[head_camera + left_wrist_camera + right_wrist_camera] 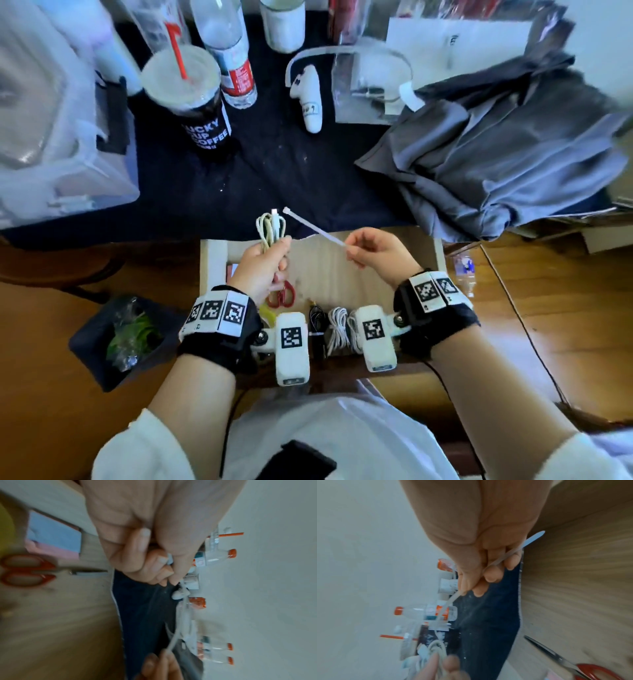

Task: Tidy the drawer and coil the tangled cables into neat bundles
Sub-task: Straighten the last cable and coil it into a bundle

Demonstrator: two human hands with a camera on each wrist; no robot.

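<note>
My left hand [263, 267] grips a folded white cable bundle [270, 228] upright above the open wooden drawer [342, 270]; the loops and a white plug stick out over my fist. In the left wrist view my curled fingers [142, 555] close round the cable. My right hand [370, 251] pinches one end of a white zip tie [313, 226], which slants up-left toward the bundle without touching it. The right wrist view shows the zip tie [501, 557] running between thumb and fingers. Coiled white cables [337, 325] and a black cable [317, 313] lie at the drawer's near edge.
Red-handled scissors [282, 294] and pink sticky notes [234, 270] lie in the drawer. On the dark tablecloth behind stand a coffee cup [195, 102], water bottles [233, 61], a white controller [308, 99] and grey cloth [496, 164]. A black bin [120, 339] stands at left.
</note>
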